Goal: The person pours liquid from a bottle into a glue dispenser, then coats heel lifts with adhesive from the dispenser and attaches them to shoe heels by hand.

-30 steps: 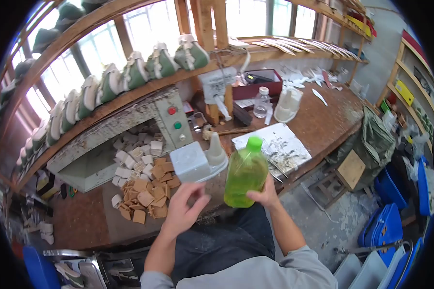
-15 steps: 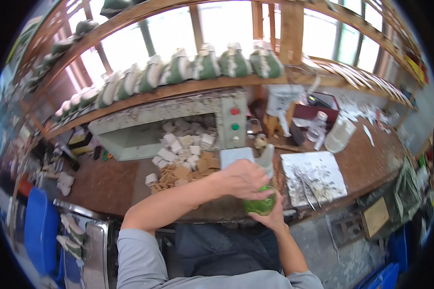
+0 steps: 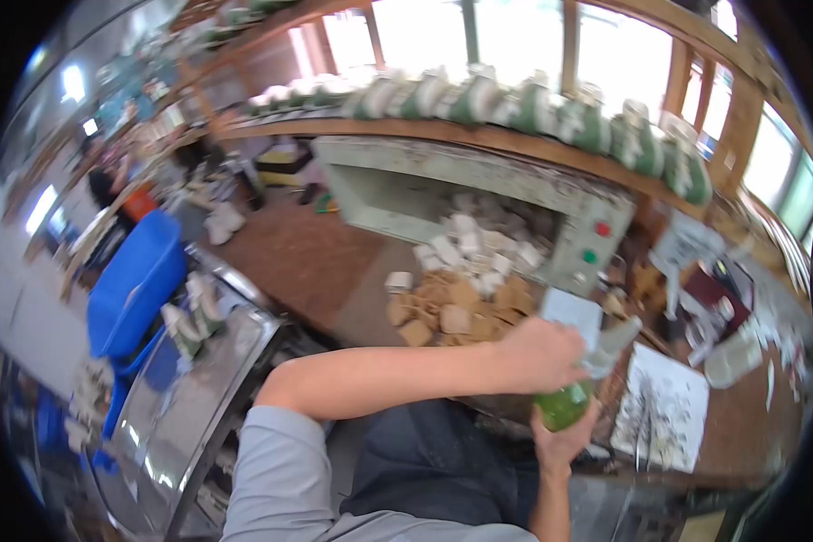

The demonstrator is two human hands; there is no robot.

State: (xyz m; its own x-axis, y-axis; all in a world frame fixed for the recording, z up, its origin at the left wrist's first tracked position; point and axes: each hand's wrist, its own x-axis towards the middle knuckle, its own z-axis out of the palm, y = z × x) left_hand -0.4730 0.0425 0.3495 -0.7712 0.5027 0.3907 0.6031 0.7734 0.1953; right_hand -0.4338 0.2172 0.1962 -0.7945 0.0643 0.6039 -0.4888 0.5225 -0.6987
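My right hand (image 3: 565,435) is wrapped around the lower side of a glossy, rounded bright green object (image 3: 565,406); its kind is hard to tell. Over its top lies my left hand (image 3: 542,355), closed with curled fingers, and anything within that grip is hidden. Just beyond the hands, a pale grey tapered piece (image 3: 617,346) sticks up at a slant. A light flat board (image 3: 571,312) lies behind my left hand. Tan pads (image 3: 456,316) and white pads (image 3: 470,239) are heaped on the bench to the left.
A metal box (image 3: 479,163) with red and green buttons stands at the back. Green-and-white shoes (image 3: 474,98) line the shelf above. At right, tweezer-like tools (image 3: 644,425) lie on a stained white sheet (image 3: 677,397). A blue bin (image 3: 135,285) and metal-topped stand (image 3: 190,397) are at left.
The view has turned left, so the bench, shelf and hands appear farther right, with more of the left side showing. Both hands stay at the green object.
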